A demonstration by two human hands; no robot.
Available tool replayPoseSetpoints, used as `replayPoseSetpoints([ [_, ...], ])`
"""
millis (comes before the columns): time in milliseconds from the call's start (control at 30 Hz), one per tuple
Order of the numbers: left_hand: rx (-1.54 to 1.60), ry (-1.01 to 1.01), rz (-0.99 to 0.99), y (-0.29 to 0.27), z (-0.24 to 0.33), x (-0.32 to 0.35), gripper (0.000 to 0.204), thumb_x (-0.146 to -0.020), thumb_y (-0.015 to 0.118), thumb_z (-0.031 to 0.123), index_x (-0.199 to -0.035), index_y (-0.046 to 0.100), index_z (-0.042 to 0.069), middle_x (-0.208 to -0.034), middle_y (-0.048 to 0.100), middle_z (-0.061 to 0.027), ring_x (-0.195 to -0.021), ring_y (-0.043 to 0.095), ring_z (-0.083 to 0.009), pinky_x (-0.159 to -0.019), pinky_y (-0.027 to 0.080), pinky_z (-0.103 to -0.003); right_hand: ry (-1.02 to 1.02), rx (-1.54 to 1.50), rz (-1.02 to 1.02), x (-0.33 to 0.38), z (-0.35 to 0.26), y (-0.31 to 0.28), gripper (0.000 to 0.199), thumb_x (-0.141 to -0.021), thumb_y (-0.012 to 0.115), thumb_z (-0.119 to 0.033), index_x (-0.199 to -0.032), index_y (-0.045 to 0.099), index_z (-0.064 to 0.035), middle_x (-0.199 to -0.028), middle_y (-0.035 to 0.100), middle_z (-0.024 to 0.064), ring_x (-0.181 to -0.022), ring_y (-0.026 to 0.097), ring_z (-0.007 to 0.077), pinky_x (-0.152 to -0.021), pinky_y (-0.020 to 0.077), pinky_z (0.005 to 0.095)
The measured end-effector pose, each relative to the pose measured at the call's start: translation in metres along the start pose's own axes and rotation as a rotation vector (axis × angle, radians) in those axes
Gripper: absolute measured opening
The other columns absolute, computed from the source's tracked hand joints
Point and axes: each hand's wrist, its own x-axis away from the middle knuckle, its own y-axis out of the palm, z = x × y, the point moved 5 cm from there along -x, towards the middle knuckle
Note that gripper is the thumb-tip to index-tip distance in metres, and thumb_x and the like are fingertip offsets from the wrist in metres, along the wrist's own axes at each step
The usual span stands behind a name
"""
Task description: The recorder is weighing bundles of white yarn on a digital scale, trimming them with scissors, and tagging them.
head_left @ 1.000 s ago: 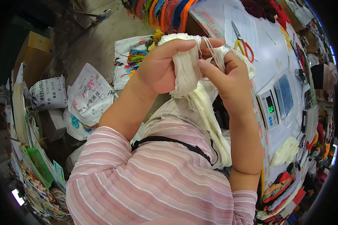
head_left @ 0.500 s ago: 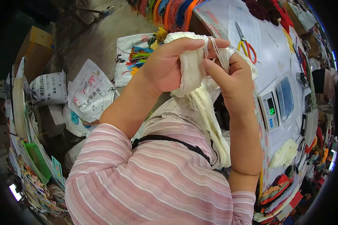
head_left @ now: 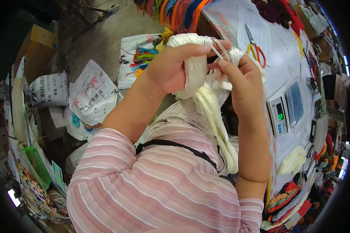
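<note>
A thick white skein of yarn (head_left: 195,72) hangs over my left hand (head_left: 163,72), whose fingers curl around it. Several strands (head_left: 218,49) are drawn out from the skein as a loop and cross between the two hands. My right hand (head_left: 243,75) pinches those strands between thumb and fingers, close beside the left fingertips. More white yarn lies behind the right fingers, partly hidden by them. Below the hands, a long cream skein (head_left: 217,124) hangs down over my lap.
To the right, a table (head_left: 260,70) bears scissors (head_left: 254,46) with red and yellow handles, a digital scale (head_left: 278,115) and a cream yarn bundle (head_left: 293,160). Coloured yarns (head_left: 175,15) hang at the far edge. White bags (head_left: 95,97) and a cardboard box (head_left: 37,48) stand left.
My right thumb and fingers have shifted slightly, and the strands between the hands now run slanting and tighter toward the right thumb. The skein stays on my left hand.
</note>
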Motion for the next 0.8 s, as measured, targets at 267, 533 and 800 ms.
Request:
replayPoseSetpoints([
  [267,0.448,0.098,-0.231,-0.029,-0.017,0.014,0.040,-0.093,0.047,0.016,-0.133,0.045,0.007,-0.069,0.047,0.0025,-0.042,0.031,-0.0030,-0.056,0.041,-0.025,0.159,0.799,-0.050,-0.021,-0.010,-0.094,0.020,-0.082,0.064,-0.018,-0.088,0.061,0.0011,-0.069,0.061,0.0095,-0.057,0.054,0.0196,-0.054,0.0414,0.0307],
  [533,-0.382,-0.285,0.074,-0.009,-0.079,-0.017,0.020,-0.092,0.056,0.019,-0.106,0.062,0.005,-0.067,0.053,0.0020,-0.050,0.044,-0.0053,-0.048,0.038,-0.022,-0.166,0.923,-0.037,0.040,-0.009,-0.041,0.012,-0.078,0.058,-0.007,-0.082,0.053,0.0029,-0.081,0.059,0.0221,-0.078,0.057,0.0409,-0.068,0.0462,0.0445],
  [800,-0.519,-0.241,0.189,-0.009,-0.128,-0.025,0.017,-0.087,0.063,0.018,-0.091,0.062,0.001,-0.058,0.051,-0.0002,-0.043,0.037,-0.0036,-0.048,0.035,-0.020,0.239,-0.385,1.160,0.174,0.174,-0.174,0.014,-0.085,0.067,-0.021,-0.088,0.064,-0.0074,-0.073,0.056,-0.0020,-0.062,0.049,0.0065,-0.057,0.0396,0.0202],
])
